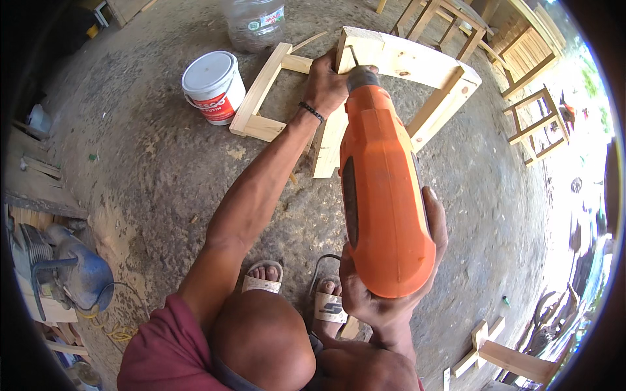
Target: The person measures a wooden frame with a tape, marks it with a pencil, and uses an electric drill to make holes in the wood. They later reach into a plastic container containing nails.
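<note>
My right hand (385,296) grips the back of an orange power drill (381,189), which points away from me and down at a pale wooden frame (404,65) standing on the concrete floor. The drill's grey chuck (360,78) meets the top of an upright piece of the frame. My left hand (326,85) is closed over that same piece beside the chuck, with a dark band on its wrist. My knees and sandalled feet are at the bottom of the view.
A white plastic bucket (214,85) with a red label stands left of the frame, a clear plastic jug (254,23) behind it. A blue machine (65,270) with a yellow cord sits at the left. More wooden frames (531,120) lie at the right, one (502,355) near my right knee.
</note>
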### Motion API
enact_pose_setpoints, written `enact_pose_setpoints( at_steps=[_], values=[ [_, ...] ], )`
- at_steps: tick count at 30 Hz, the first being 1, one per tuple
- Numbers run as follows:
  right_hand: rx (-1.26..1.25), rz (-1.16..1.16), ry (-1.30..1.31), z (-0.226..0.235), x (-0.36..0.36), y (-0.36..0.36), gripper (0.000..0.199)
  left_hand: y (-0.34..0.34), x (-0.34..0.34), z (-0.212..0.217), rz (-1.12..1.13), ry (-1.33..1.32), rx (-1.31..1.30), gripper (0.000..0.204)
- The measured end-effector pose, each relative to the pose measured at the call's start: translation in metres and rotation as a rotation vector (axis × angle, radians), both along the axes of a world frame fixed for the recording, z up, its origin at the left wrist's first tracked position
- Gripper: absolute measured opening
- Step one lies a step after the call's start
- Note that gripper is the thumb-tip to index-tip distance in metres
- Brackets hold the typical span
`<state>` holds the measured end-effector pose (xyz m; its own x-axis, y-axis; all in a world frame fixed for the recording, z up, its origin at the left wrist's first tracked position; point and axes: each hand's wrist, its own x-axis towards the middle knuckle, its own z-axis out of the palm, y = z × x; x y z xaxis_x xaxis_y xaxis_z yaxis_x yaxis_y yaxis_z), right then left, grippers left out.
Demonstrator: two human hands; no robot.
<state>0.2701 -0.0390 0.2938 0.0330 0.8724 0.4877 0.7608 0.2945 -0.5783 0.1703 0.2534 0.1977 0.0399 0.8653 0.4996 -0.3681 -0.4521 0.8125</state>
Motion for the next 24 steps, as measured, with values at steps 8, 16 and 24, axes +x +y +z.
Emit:
enact_pose_setpoints(
  at_steps=[8,16,24],
  values=[
    [-0.045,0.025,0.394,0.003,-0.006,0.005,0.079,0.009,-0.007,-0.012,0.029,0.081,-0.007,0.028],
    [0.082,-0.036,-0.125,0.013,-0.01,0.007,0.068,-0.003,-0.006,-0.008,0.07,0.077,0.019,0.032],
    [0.063,-0.003,-0.097,0.0,-0.001,0.009,0.071,0.003,-0.004,-0.018,0.025,0.019,-0.038,0.029]
  ],
)
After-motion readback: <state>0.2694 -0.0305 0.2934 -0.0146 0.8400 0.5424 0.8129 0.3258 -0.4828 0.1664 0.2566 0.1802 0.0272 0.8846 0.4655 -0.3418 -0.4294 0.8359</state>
